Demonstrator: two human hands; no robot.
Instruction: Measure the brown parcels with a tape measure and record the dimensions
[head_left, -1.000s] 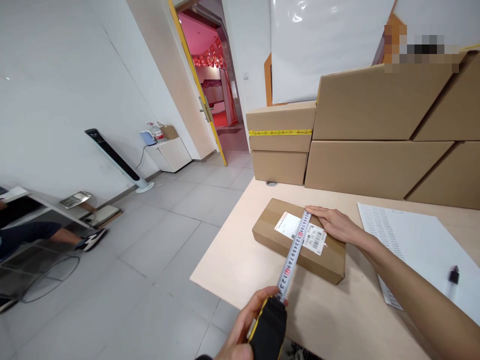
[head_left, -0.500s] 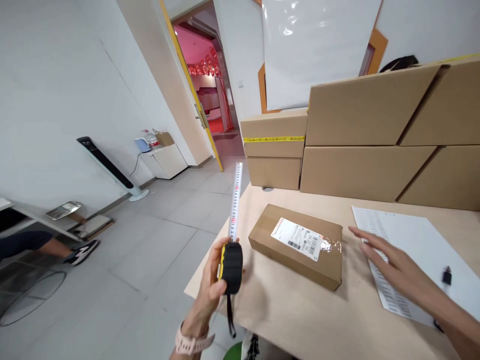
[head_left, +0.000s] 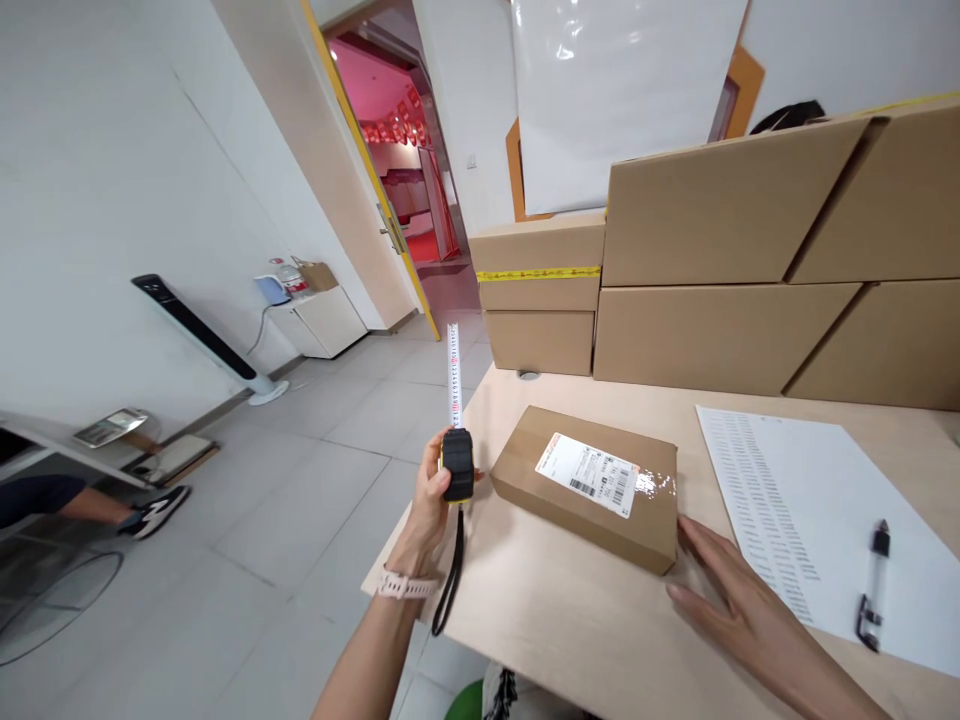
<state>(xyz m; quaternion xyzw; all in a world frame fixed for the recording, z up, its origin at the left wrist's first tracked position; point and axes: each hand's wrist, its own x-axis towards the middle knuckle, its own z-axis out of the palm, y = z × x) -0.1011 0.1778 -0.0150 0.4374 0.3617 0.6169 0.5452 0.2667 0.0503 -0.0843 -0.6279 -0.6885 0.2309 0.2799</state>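
My left hand (head_left: 429, 492) is closed around a black and yellow tape measure (head_left: 458, 466), held over the table's left edge. Its white blade (head_left: 453, 375) sticks out away from me, and a black wrist strap dangles below. To the right lies a brown cardboard box (head_left: 585, 490), flat on the table, with a white shipping label (head_left: 589, 474) and clear tape on top. Beside the box's right end is my right hand (head_left: 724, 590), open with fingers apart. Its fingertips are at the box's near right corner; whether they touch it I cannot tell.
Large stacked cartons (head_left: 712, 330) line the back of the wooden table (head_left: 570, 610). Printed sheets (head_left: 817, 500) lie at the right with a black pen (head_left: 874, 585) on them. Across the floor stand a tower fan (head_left: 196, 330) and a white cabinet (head_left: 322, 318). A person's leg (head_left: 90, 500) shows far left.
My left hand has moved forward with the tape measure, and less blade now shows. My right hand has come down and left, from above the sheets to the box's right end.
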